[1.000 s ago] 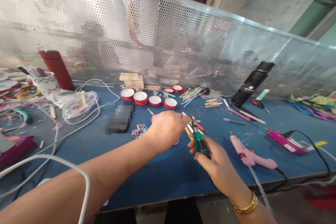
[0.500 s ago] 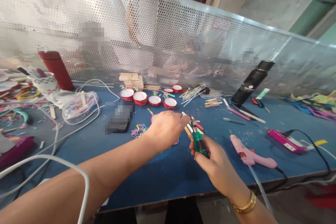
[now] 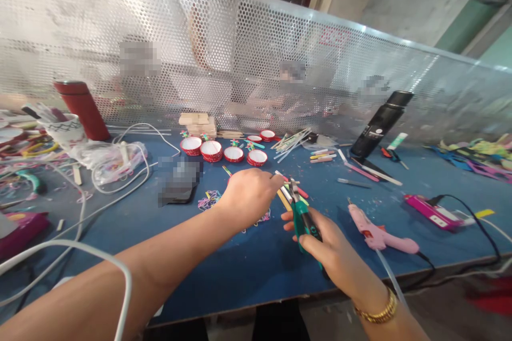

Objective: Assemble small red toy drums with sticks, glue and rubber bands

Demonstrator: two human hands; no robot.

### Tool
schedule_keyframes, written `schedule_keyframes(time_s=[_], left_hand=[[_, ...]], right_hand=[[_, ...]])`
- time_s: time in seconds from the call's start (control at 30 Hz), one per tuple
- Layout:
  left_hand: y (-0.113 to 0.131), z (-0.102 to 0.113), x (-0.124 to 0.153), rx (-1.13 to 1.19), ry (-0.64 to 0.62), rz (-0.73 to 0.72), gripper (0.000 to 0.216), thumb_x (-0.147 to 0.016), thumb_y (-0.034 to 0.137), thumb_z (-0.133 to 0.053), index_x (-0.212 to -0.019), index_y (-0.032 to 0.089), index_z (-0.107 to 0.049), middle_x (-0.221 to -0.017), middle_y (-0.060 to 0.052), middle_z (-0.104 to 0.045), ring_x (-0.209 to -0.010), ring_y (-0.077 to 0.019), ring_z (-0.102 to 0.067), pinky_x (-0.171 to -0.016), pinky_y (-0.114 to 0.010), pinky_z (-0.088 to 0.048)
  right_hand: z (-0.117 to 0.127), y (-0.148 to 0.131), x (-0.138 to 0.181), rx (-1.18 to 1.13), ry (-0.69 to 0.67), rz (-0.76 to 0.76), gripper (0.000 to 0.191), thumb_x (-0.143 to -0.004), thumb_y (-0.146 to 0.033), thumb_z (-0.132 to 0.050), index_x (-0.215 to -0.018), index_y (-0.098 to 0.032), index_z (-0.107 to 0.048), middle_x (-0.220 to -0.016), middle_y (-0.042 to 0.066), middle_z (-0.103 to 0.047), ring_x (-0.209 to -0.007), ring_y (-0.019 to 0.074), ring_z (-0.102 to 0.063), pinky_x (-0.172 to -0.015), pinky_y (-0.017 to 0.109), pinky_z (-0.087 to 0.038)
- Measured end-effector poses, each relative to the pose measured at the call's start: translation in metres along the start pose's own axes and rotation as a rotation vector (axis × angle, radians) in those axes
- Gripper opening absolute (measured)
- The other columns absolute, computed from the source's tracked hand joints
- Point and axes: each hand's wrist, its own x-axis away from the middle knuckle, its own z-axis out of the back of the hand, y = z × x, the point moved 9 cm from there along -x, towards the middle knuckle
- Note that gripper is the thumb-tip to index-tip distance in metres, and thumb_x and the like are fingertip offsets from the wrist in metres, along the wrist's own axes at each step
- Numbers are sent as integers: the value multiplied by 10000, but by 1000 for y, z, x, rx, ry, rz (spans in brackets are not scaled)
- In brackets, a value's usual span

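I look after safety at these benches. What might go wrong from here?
The green-handled pliers in the right hand have their jaws close to the left hand, so a slip might nip it. The white cable crosses the left forearm in view and could snag. The pink glue gun lies near the right hand and might burn it if hot.

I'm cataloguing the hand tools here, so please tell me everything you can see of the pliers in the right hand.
The pliers have a short, silvery, metal-looking head and green handles with black sections. The right hand grips them by the handles, partly covering these. They slant above the blue tabletop, head pointing forward, close to the left hand. The handles stand apart; whether the head touches anything is too small to tell.
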Motion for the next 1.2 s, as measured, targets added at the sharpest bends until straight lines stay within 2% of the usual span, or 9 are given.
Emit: schedule_keyframes(time_s=[0.1,0.27,0.43,0.53,0.63,0.8,0.9,1.07,1.2], left_hand=[[-11,6,-1,-24,9,85,194,-880,97,-465,-956,179,-624,-798,-64,-688,-753,-231,-667,-608,-297,-459],[-18,4,-2,14,-11,119,163,-872,99,-480,-955,176,-596,-833,-58,-694,-758,-218,-666,-622,-286,-456],[-18,-2,-1,43,-29,140,173,-893,122,-460,-989,178,-594,-848,-69,-709,-748,-226,-675,-630,-297,-465],[-18,-5,-1,50,-48,150,199,-893,123,-458,-1020,181,-599,-807,-69,-709,-716,-225,-675,-631,-298,-470],[-15,-8,-1,75,-68,130,207,-914,137,-437,-1032,180,-601,-801,-70,-707,-703,-217,-672,-630,-297,-474],[-6,-9,-1,96,-69,60,201,-946,165,-419,-1037,181,-598,-827,-61,-703,-734,-213,-669,-638,-297,-478],[-1,-10,-1,92,-65,7,187,-938,159,-444,-1028,181,-606,-817,-58,-686,-761,-210,-663,-661,-296,-481],[10,-10,1,96,-50,-110,195,-891,113,-498,-1019,196,-620,-897,-55,-671,-841,-210,-658,-661,-287,-486],[15,-8,4,69,-73,-133,193,-880,102,-502,-1006,184,-622,-909,-65,-665,-839,-219,-662,-648,-298,-497]], right_hand=[[6,-6,5,91,28,10,392,-815,-293,-484,-1185,-200,-576,-1121,97,-673,-1010,253,-645,-854,399,-522],[11,-10,15,438,148,102,561,-797,-289,-556,-1351,-221,-505,-1301,121,-623,-1168,302,-599,-985,470,-478],[2,2,20,628,137,150,550,-755,-219,-599,-1303,-198,-563,-1148,121,-671,-1046,300,-632,-924,488,-516],[2,2,23,681,133,182,558,-755,-217,-619,-1310,-201,-567,-1120,110,-673,-1038,295,-637,-909,470,-530],[1,1,24,743,138,238,522,-775,-294,-671,-1283,-204,-594,-1113,115,-672,-1043,303,-636,-906,468,-531],[6,2,24,873,178,301,555,-768,-487,-732,-1234,-206,-623,-1156,130,-671,-1079,350,-612,-928,539,-490],[18,-10,22,885,246,359,526,-821,-558,-669,-1209,-207,-624,-1181,134,-673,-1113,352,-601,-957,544,-463],[37,-44,11,852,416,454,455,-970,-483,-475,-1297,-178,-559,-1207,148,-672,-1113,313,-620,-943,478,-468],[23,-49,-9,877,292,426,335,-1014,-365,-391,-981,-203,-683,-930,97,-734,-841,238,-674,-752,357,-479]])
